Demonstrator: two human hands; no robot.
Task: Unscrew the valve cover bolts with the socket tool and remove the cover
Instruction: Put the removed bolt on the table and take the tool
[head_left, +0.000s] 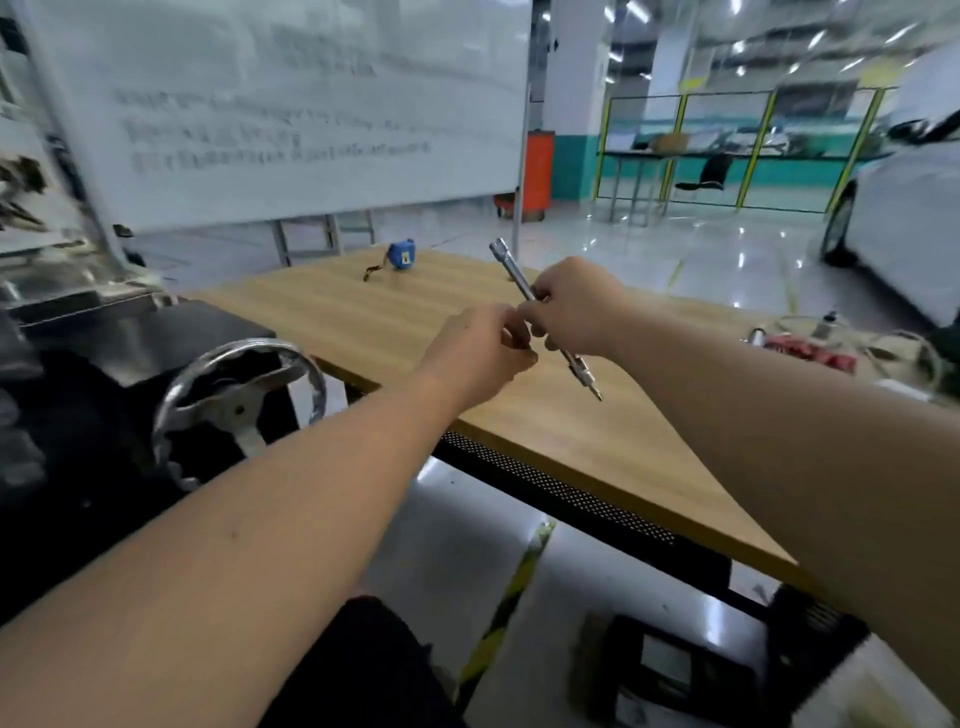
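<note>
The right hand (574, 306) is gripping the socket tool (543, 314) around the middle of its shaft, fingers curled round it, holding it tilted above the wooden table (597, 441) with the socket end pointing up and far-left and the thin tip pointing down and near-right. The left hand (480, 353) is sitting just beside it, its fingers bent and pinched together at the shaft or at something small against it; which of the two is too blurred to tell. The tool is looking like a slim, stiff steel rod, light enough for one hand, smooth and probably slippery, so a firm grip mid-shaft or on the thicker part near the low end seems wisest. The valve cover and its bolts are not identifiable here; dark machinery with a chrome handwheel (239, 400) is standing at the left. A blue tape measure (402, 254) is lying at the table's far edge.
</note>
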